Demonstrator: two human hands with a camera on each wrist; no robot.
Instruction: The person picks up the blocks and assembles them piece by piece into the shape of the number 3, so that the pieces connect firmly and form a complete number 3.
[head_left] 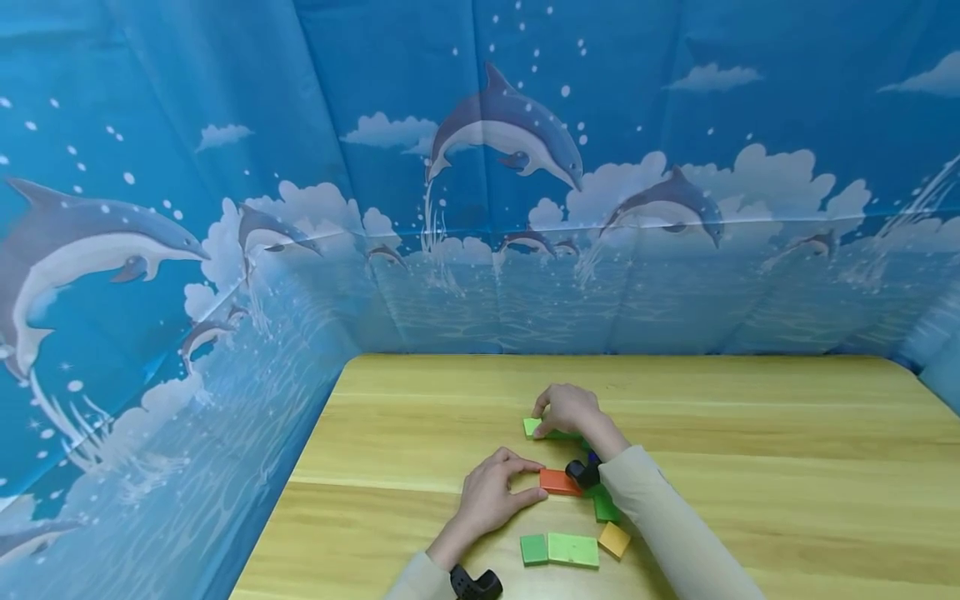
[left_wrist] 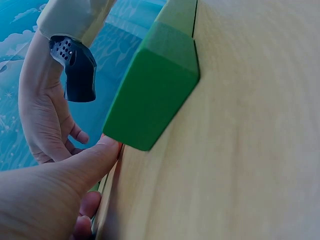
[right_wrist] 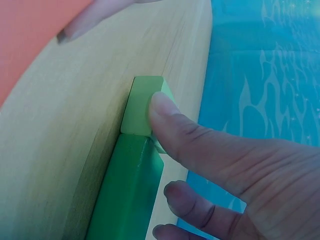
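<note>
My left hand (head_left: 489,493) has its thumb and index finger at the left end of a flat red block (head_left: 557,481), holding it between them. Farther back, my right hand (head_left: 572,408) pinches a small light green block (head_left: 531,427). In the right wrist view, the right thumb presses the side of this light green block (right_wrist: 139,107), whose end meets a longer dark green block (right_wrist: 127,185). The right hand and wrist partly cover that back row. A green block (left_wrist: 155,90) looms large in the left wrist view, in front of the left thumb.
Nearer the front lie a small green block (head_left: 534,550) and a longer light green block (head_left: 573,551), side by side. An orange block (head_left: 614,540) sits askew by a green block (head_left: 606,509) under the right forearm. Dolphin-printed sheeting (head_left: 480,292) stands behind the wooden table (head_left: 787,500).
</note>
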